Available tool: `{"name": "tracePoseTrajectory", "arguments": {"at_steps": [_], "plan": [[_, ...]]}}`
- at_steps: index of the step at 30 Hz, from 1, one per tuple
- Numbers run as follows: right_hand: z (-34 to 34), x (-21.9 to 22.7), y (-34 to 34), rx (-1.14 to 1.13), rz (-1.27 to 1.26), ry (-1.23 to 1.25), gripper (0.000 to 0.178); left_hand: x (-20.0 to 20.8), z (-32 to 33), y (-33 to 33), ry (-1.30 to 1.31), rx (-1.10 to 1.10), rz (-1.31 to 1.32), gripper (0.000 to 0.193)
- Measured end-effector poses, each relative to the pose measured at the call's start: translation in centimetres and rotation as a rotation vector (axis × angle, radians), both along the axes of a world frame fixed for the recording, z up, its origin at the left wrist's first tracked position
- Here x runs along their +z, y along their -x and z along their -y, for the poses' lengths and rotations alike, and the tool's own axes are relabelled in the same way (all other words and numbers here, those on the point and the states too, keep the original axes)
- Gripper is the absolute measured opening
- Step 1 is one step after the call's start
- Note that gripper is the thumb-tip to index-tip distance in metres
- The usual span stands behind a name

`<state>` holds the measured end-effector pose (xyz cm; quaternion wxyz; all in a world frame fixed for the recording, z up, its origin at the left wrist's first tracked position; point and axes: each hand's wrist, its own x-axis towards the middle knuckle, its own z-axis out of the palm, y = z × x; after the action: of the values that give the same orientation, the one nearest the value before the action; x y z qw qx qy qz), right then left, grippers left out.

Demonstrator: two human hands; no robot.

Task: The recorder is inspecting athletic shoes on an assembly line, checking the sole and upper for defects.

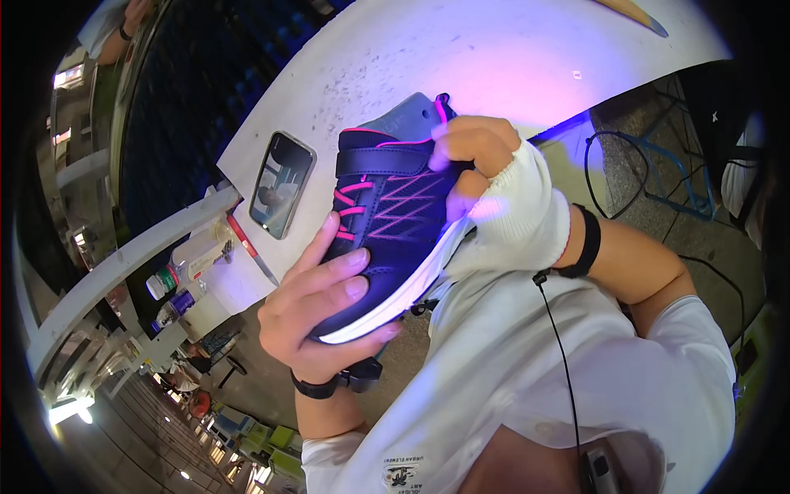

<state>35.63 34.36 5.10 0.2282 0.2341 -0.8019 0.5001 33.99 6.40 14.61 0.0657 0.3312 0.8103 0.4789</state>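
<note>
A dark sneaker (397, 202) with pink lacing, pink zigzag stitching, a strap across the top and a white sole is tilted in both hands above the white table. My left hand (317, 300) is wrapped round its toe, fingers across the upper and thumb along the sole. My right hand (485, 160), in a white fingerless knit glove (527, 214), grips the shoe's side near the heel with curled fingers. The grey inner lining shows in the shoe's opening. The far side of the shoe is hidden.
A phone (282, 185) lies on the white table (370, 62) left of the shoe. A wooden-handled tool (634, 15) lies at the far edge. Bottles (162, 284) stand beyond the left rail. A blue metal frame (687, 202) is at right. Another person's hand (136, 15) shows upper left.
</note>
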Motion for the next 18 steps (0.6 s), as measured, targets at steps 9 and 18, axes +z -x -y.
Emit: {"name": "tracePoseTrajectory", "arguments": {"at_steps": [9,18], "plan": [[1.4,-2.4,1.5,0.021,-0.074,-0.165,0.027,0.5,1.2,1.8,0.036,0.188,0.609,0.107],[2.8,-2.6,1.4,-0.031,-0.11,-0.081,0.016,0.5,-2.1,2.5,0.689,0.281,0.441,0.104]]}}
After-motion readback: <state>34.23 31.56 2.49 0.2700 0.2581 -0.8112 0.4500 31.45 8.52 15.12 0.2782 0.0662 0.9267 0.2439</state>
